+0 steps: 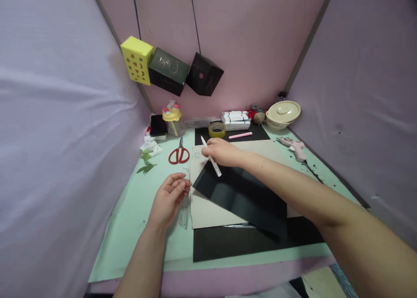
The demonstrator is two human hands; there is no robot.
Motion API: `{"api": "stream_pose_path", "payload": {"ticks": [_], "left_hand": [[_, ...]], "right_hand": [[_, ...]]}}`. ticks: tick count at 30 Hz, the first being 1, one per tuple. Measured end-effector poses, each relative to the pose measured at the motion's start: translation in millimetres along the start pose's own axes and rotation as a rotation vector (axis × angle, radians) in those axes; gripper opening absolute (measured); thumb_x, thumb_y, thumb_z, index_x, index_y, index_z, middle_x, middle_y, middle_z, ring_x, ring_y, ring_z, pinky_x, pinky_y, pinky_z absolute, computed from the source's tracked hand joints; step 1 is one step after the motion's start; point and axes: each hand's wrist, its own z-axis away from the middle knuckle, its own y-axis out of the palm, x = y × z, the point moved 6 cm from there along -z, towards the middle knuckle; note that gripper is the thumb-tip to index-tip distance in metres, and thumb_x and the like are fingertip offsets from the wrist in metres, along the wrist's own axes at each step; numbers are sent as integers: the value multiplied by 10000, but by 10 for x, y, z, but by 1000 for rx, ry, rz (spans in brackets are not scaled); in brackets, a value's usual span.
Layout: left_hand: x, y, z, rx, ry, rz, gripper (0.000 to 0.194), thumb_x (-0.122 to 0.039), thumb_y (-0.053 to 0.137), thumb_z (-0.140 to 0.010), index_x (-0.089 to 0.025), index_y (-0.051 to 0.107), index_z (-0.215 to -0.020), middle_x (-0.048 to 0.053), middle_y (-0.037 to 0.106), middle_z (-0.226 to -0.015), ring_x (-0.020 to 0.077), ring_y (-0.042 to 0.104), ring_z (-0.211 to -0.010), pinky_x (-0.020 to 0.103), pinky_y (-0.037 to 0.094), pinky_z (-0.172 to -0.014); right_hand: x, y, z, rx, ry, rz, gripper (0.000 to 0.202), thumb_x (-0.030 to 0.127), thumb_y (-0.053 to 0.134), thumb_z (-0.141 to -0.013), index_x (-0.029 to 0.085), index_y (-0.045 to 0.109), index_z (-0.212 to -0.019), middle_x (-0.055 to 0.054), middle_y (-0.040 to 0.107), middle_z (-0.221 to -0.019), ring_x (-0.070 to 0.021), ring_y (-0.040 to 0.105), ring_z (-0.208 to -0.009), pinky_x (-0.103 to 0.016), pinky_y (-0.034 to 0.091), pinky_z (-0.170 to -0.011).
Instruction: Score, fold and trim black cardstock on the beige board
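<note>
Head view: right hand (224, 152) pinches white pen (214, 165); left hand (167, 200) curled, I can't tell if gripping; black sheet (243, 193) may skid if unpinned.

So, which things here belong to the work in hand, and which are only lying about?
Probably in use:
white pen, held in the right hand
black sheet, slanted across the pale board
clear ruler, by the left hand

Probably just lying about:
red-handled scissors
tape roll
glue gun
green leaves
lidded bowl
</note>
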Motion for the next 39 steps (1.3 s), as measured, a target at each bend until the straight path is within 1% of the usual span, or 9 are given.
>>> {"api": "stream_pose_path", "payload": {"ticks": [4, 7, 9, 12, 14, 20, 26, 32, 39], "left_hand": [[-3, -1, 16, 20, 2, 8, 358, -332, 797, -737, -181, 589, -986, 29, 668, -813, 108, 591, -730, 199, 456, -659], [-26, 0, 27, 28, 5, 13, 334, -319, 792, -742, -187, 589, -972, 26, 671, -810, 110, 590, -717, 202, 454, -643], [-52, 7, 38, 31, 9, 12, 322, -312, 787, -746, -190, 587, -967, 29, 673, -807, 117, 595, -721, 203, 453, -630], [-112, 53, 80, 39, 27, 4, 309, -294, 783, -749, -194, 578, -958, 27, 672, -797, 122, 598, -714, 202, 450, -606], [-166, 135, 132, 61, 38, -20, 314, -285, 776, -759, -201, 565, -975, 23, 671, -791, 121, 595, -692, 204, 449, -589], [-235, 732, 304, 259, -4, -194, 474, -280, 726, -807, -240, 460, -1197, 15, 678, -814, 125, 599, -649, 222, 456, -559], [337, 1431, 120, 412, -183, -313, 417, -220, 693, -773, -176, 486, -1133, -5, 636, -745, 130, 613, -650, 254, 487, -605], [822, 1591, -87, 398, -95, -598, 377, -122, 626, -774, -179, 514, -1129, -27, 597, -745, 114, 611, -586, 256, 478, -613], [715, 1683, 18, 413, 300, -1189, 429, -167, 619, -817, -202, 531, -1235, 14, 604, -787, 205, 585, -784, 338, 454, -739]], "right_hand": [[-80, -388, 430, -362, 82, -116, 93, 233, 570, -869, 196, 605, -947, -109, 643, -1131, -252, 539, -1073, -356, 412, -874], [-459, -659, 1233, -659, 439, -202, 201, 353, 590, -877, 232, 582, -1037, -71, 671, -1027, -223, 611, -910, -350, 452, -794], [-714, -684, 1859, -802, 735, -191, 180, 402, 590, -864, 242, 542, -932, -59, 690, -973, -228, 629, -863, -372, 455, -770], [-988, -409, 2518, -741, 1085, -340, 283, 496, 592, -823, 250, 453, -836, -52, 696, -841, -234, 637, -714, -363, 459, -613], [-1058, -131, 2667, -645, 1156, -610, 344, 533, 605, -788, 247, 418, -821, -53, 690, -826, -215, 631, -627, -326, 448, -511], [-993, 221, 2276, -520, 1023, -751, 330, 362, 692, -681, 251, 391, -759, 80, 482, -504, -128, 469, -406, -248, 348, -415], [-953, 376, 1735, -507, 902, -697, 240, 305, 625, -708, 246, 403, -776, 75, 502, -527, -142, 501, -453, -255, 371, -464], [-919, 411, 1653, -496, 806, -519, 202, 297, 615, -750, 237, 424, -765, 44, 534, -614, -151, 493, -588, -268, 356, -585], [-887, 431, 1627, -405, 724, -388, 139, 245, 598, -785, 244, 464, -822, 23, 551, -673, -161, 476, -619, -272, 303, -604]]}}
